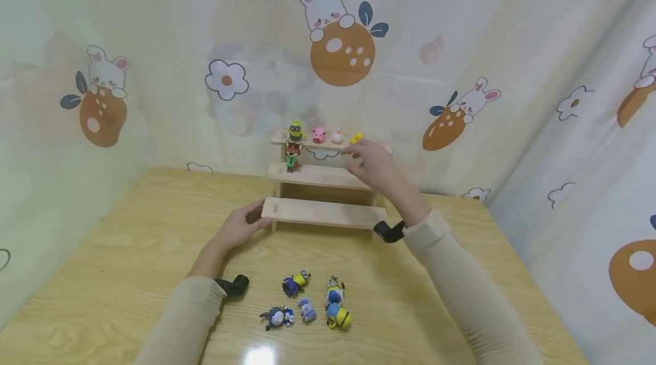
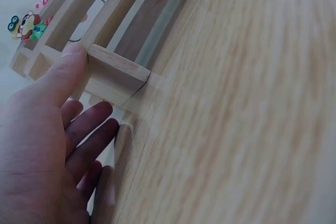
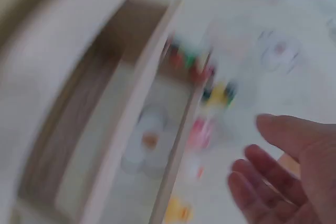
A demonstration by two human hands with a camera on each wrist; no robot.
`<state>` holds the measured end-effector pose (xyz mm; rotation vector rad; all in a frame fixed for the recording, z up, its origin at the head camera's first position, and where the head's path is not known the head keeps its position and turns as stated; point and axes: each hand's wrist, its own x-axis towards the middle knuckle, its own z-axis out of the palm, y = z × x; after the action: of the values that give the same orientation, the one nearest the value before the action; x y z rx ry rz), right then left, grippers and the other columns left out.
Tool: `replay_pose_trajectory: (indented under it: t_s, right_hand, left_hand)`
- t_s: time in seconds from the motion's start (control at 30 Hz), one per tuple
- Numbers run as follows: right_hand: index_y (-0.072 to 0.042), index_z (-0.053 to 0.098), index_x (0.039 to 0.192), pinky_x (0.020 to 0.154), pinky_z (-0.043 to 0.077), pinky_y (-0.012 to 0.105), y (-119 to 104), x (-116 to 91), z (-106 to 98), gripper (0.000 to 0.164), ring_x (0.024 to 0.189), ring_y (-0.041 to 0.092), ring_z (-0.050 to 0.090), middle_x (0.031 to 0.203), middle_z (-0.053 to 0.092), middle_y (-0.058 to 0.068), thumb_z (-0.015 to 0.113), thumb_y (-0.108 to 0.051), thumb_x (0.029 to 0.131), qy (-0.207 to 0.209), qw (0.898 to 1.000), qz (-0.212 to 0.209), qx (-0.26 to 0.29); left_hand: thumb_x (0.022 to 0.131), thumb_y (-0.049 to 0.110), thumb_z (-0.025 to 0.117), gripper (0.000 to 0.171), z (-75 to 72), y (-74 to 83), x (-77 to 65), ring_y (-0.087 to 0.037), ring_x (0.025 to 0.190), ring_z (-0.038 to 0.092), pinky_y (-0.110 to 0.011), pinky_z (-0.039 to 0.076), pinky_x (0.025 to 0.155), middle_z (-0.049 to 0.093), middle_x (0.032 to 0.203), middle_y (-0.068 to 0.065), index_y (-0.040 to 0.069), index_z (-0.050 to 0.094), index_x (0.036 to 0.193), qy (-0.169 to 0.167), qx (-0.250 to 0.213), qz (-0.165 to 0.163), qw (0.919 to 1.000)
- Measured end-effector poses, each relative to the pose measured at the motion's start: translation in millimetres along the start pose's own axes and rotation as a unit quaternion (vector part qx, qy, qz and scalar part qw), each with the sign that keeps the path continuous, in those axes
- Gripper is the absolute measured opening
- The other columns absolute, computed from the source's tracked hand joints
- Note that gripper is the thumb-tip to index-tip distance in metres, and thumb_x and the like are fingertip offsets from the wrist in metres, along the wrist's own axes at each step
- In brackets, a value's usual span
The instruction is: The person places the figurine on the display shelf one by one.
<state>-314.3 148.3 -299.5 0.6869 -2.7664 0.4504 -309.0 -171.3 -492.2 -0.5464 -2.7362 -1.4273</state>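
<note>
Pale-wood tiered shelf (image 1: 323, 212) touches parted left fingers (image 2: 92, 124); right fingers (image 3: 273, 172) gape near a rounded yellow toy (image 1: 356, 138).

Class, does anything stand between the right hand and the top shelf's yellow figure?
Nothing visible does: the blurred right wrist view shows an open gap between the right hand and the yellow figure; the white figure sits aside.

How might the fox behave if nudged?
The fox may tip easily, as it stands tall on small feet. It looks stiff, holding its pose unsupported on the middle shelf. It's probably light for a hand, being far smaller than the right hand.
</note>
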Motion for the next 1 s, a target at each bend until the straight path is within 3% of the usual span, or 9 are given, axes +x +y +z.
replay_pose_trajectory:
  t_s: [0.2,0.37,0.73,0.87,1.0]
  right_hand:
    - [-0.014,0.068,0.116,0.081,0.055,0.032,-40,-48,37,0.028,0.098,0.019,0.062,0.108,0.066,0.004,0.066,-0.024,0.090,-0.062,0.994,-0.053,0.066]
    - [-0.015,0.069,0.114,0.078,0.056,0.031,-50,-70,63,0.025,0.097,0.015,0.062,0.106,0.066,0.000,0.067,-0.024,0.090,-0.078,0.988,-0.036,0.127]
    - [-0.012,0.069,0.111,0.080,0.056,0.031,-49,-74,74,0.023,0.097,0.014,0.063,0.106,0.067,0.001,0.066,-0.020,0.090,-0.069,0.984,-0.033,0.162]
    - [-0.013,0.069,0.112,0.078,0.056,0.027,-52,-76,80,0.024,0.093,0.012,0.065,0.105,0.069,0.001,0.066,-0.021,0.090,-0.091,0.984,-0.046,0.147]
    - [-0.014,0.066,0.118,0.074,0.053,0.023,-58,-80,87,0.030,0.090,0.010,0.064,0.105,0.069,0.000,0.064,-0.028,0.092,-0.140,0.983,-0.043,0.112]
  left_hand:
    - [0.088,0.053,0.059,0.076,-4.3,1.0,1.4,-0.037,0.136,0.038,-0.056,0.025,0.113,0.053,0.138,-0.016,0.011,0.035,0.147,0.004,0.011,-0.009,0.9999]
    - [0.087,0.055,0.060,0.077,-1.5,-0.1,3.5,-0.035,0.136,0.038,-0.054,0.025,0.113,0.055,0.136,-0.014,0.012,0.036,0.147,0.002,0.006,-0.014,0.9999]
    - [0.087,0.053,0.061,0.077,-2.3,3.0,2.5,-0.035,0.135,0.040,-0.055,0.024,0.114,0.055,0.135,-0.015,0.011,0.036,0.147,0.002,0.002,-0.011,0.9999]
    - [0.088,0.053,0.060,0.077,-1.8,1.8,1.7,-0.036,0.135,0.040,-0.056,0.024,0.113,0.054,0.136,-0.015,0.010,0.036,0.147,0.000,0.006,-0.009,0.9999]
    - [0.087,0.054,0.060,0.077,-0.1,0.0,1.5,-0.035,0.136,0.039,-0.055,0.024,0.114,0.055,0.136,-0.014,0.012,0.036,0.147,0.000,0.004,-0.015,0.9999]
